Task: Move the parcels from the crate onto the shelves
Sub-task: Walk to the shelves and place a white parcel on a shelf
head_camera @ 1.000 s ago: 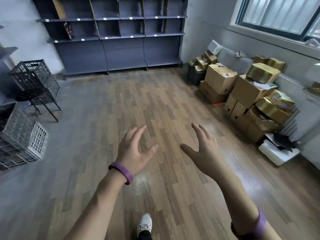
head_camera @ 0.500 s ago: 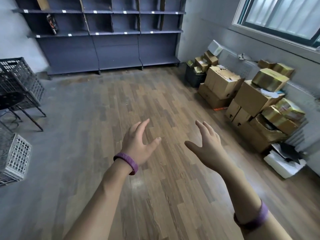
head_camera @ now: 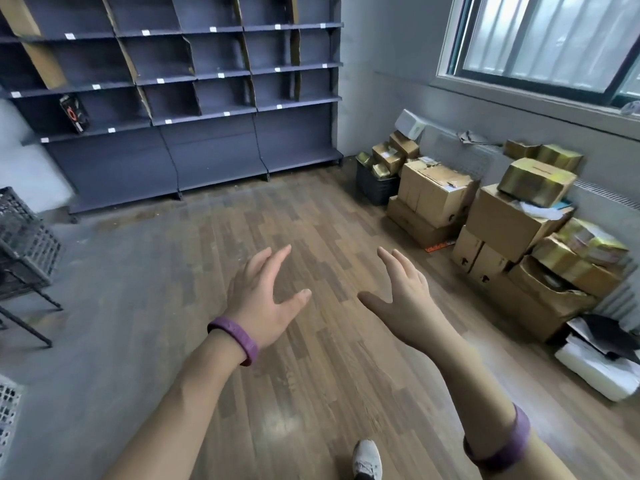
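Note:
My left hand (head_camera: 265, 296) and my right hand (head_camera: 403, 301) are held out over the wood floor, both open with fingers spread and nothing in them. Dark blue shelves (head_camera: 194, 77) stand against the far wall, with cardboard dividers and white labels. A single dark parcel (head_camera: 73, 113) with an orange ring leans on a lower left shelf. By the right wall stands a dark crate (head_camera: 375, 187), gold-wrapped parcels (head_camera: 384, 161) piled in it. It lies well ahead and to the right of my hands.
Cardboard boxes (head_camera: 433, 192) and gold-wrapped boxes (head_camera: 535, 180) are stacked along the right wall under the window. A white foam box (head_camera: 599, 368) lies at the right edge. A black mesh crate (head_camera: 20, 233) sits on a metal stand at the left. My shoe (head_camera: 367, 459) shows at the bottom.
The view has swung right and up: the left-hand crates slid toward the frame edge, the shelves and boxes loom larger. Both hands stay open and empty in front of me.

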